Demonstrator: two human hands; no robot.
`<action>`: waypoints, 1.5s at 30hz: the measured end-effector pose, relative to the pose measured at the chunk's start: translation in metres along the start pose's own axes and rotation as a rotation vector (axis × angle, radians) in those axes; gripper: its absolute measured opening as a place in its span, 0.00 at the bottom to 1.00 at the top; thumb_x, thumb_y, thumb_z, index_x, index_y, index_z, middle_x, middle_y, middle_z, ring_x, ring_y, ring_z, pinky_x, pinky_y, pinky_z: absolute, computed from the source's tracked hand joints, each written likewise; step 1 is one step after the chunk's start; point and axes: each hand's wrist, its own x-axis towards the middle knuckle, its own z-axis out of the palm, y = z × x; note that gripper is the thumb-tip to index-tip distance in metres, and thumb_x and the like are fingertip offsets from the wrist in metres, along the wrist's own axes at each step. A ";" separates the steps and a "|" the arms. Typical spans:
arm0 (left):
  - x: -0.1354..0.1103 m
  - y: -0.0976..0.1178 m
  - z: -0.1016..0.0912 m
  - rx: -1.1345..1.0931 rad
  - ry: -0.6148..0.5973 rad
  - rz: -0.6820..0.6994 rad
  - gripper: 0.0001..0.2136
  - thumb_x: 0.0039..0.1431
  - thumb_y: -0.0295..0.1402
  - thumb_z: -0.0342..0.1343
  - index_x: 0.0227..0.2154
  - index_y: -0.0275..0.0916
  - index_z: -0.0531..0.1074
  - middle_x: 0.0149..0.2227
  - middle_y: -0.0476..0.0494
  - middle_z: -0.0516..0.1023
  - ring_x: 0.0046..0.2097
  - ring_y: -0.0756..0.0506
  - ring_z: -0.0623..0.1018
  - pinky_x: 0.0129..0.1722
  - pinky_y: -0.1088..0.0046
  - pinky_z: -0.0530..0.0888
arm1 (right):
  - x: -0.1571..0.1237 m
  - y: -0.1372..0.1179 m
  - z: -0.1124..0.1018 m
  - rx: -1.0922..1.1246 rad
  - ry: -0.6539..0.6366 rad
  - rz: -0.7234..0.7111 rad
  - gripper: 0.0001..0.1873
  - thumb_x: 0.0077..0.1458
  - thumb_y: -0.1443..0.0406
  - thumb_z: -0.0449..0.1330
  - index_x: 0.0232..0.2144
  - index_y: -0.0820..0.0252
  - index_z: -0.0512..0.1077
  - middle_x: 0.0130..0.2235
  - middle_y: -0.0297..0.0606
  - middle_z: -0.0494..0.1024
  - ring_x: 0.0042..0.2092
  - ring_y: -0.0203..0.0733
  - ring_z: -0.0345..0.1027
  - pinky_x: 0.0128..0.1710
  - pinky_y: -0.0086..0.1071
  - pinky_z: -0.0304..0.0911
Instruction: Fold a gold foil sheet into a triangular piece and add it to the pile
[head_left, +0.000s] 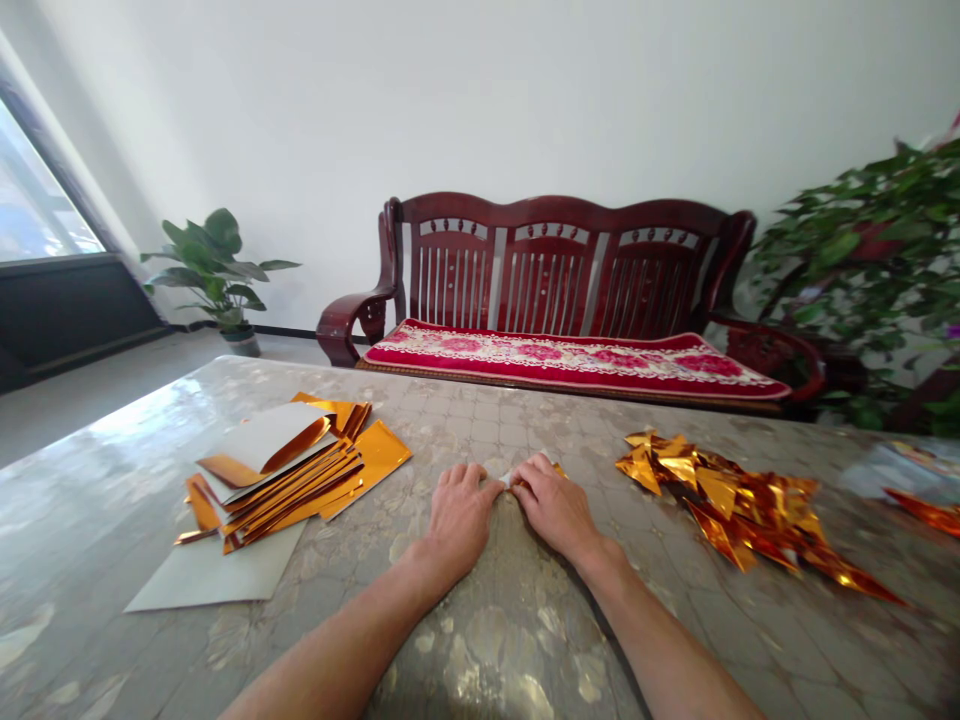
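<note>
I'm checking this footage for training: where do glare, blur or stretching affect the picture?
Head view: the window looks washed-out and slanted; glare whitens the tabletop at left; highlights fleck the gold foil at right; the plant behind it looks soft and stretched; the left hand and right hand look fairly sharp.

1. Paper piece (pixel 560 470), single: small, with pale and shiny gold surfaces.
2. State: pinched between left hand (pixel 459 515) and right hand (pixel 553 505); mostly covered, folds indistinguishable.
3. Pose: pale portion at the thumbs; gold edge beside the right hand, at three o'clock from it.
4. Place: twelve o'clock, low at the table (pixel 510 630).
</note>
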 end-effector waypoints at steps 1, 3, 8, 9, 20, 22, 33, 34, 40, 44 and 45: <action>0.000 0.000 0.000 -0.003 0.010 0.007 0.16 0.64 0.28 0.48 0.50 0.50 0.74 0.51 0.42 0.71 0.51 0.39 0.68 0.50 0.59 0.65 | 0.000 0.000 0.000 -0.007 0.002 -0.004 0.06 0.63 0.65 0.54 0.37 0.52 0.70 0.43 0.32 0.72 0.42 0.37 0.68 0.32 0.28 0.54; -0.001 -0.001 0.001 -0.026 0.028 0.023 0.17 0.63 0.26 0.48 0.49 0.51 0.74 0.54 0.43 0.69 0.53 0.39 0.67 0.52 0.60 0.65 | 0.000 0.000 0.000 -0.018 0.008 -0.015 0.06 0.63 0.66 0.54 0.37 0.52 0.70 0.43 0.32 0.72 0.42 0.37 0.68 0.32 0.29 0.54; 0.003 -0.007 0.003 -0.088 0.008 0.011 0.20 0.61 0.23 0.48 0.49 0.53 0.74 0.54 0.44 0.69 0.54 0.40 0.68 0.54 0.61 0.66 | 0.000 0.002 0.002 -0.017 0.017 -0.037 0.06 0.63 0.66 0.53 0.37 0.52 0.70 0.43 0.32 0.72 0.41 0.37 0.68 0.31 0.29 0.53; 0.004 -0.008 0.002 -0.093 0.001 0.006 0.21 0.61 0.23 0.48 0.50 0.54 0.75 0.54 0.45 0.69 0.53 0.41 0.68 0.54 0.61 0.66 | 0.000 0.002 0.002 -0.009 0.015 -0.043 0.06 0.63 0.66 0.53 0.38 0.52 0.70 0.43 0.32 0.72 0.41 0.37 0.68 0.32 0.29 0.53; 0.008 -0.013 0.003 -0.115 -0.002 0.006 0.23 0.58 0.21 0.49 0.48 0.56 0.77 0.50 0.45 0.73 0.52 0.41 0.70 0.54 0.60 0.68 | 0.001 0.005 0.002 0.067 -0.019 -0.041 0.06 0.63 0.64 0.54 0.37 0.52 0.71 0.42 0.32 0.72 0.43 0.38 0.68 0.35 0.29 0.55; 0.008 -0.015 0.004 -0.136 0.001 0.014 0.23 0.58 0.21 0.49 0.47 0.55 0.78 0.50 0.46 0.74 0.51 0.41 0.70 0.54 0.60 0.68 | 0.001 0.006 0.002 0.073 -0.022 -0.038 0.06 0.63 0.64 0.54 0.37 0.51 0.72 0.42 0.32 0.72 0.43 0.37 0.68 0.35 0.29 0.55; 0.008 -0.015 0.006 -0.220 0.055 0.040 0.19 0.55 0.19 0.48 0.40 0.47 0.77 0.49 0.47 0.75 0.51 0.44 0.72 0.54 0.62 0.67 | 0.002 0.004 0.003 0.111 -0.033 0.014 0.06 0.61 0.65 0.54 0.36 0.53 0.71 0.42 0.33 0.72 0.43 0.37 0.67 0.35 0.28 0.54; 0.007 -0.013 0.005 -0.202 0.063 0.067 0.19 0.55 0.19 0.49 0.42 0.46 0.77 0.51 0.47 0.74 0.52 0.43 0.71 0.54 0.62 0.67 | 0.002 0.004 0.004 0.122 -0.030 0.016 0.05 0.61 0.65 0.54 0.36 0.53 0.70 0.42 0.33 0.72 0.43 0.37 0.68 0.35 0.28 0.54; 0.006 -0.002 0.003 -0.143 0.009 0.279 0.16 0.62 0.22 0.49 0.48 0.44 0.73 0.48 0.46 0.75 0.51 0.44 0.70 0.53 0.67 0.67 | 0.001 0.011 0.009 0.198 0.012 0.031 0.10 0.57 0.72 0.51 0.40 0.55 0.67 0.43 0.34 0.73 0.45 0.38 0.68 0.40 0.29 0.57; 0.005 0.002 0.002 -0.071 -0.023 0.281 0.11 0.64 0.26 0.49 0.44 0.42 0.74 0.42 0.45 0.76 0.47 0.43 0.72 0.49 0.67 0.69 | 0.000 0.017 0.010 0.170 0.064 0.153 0.11 0.56 0.71 0.52 0.40 0.55 0.66 0.44 0.34 0.73 0.44 0.38 0.68 0.38 0.29 0.56; 0.004 0.003 0.002 -0.054 -0.026 0.283 0.10 0.65 0.26 0.48 0.43 0.42 0.74 0.41 0.45 0.76 0.46 0.43 0.72 0.47 0.67 0.69 | -0.001 0.018 0.009 0.147 0.074 0.188 0.09 0.56 0.70 0.53 0.40 0.55 0.67 0.43 0.34 0.73 0.43 0.39 0.68 0.38 0.30 0.56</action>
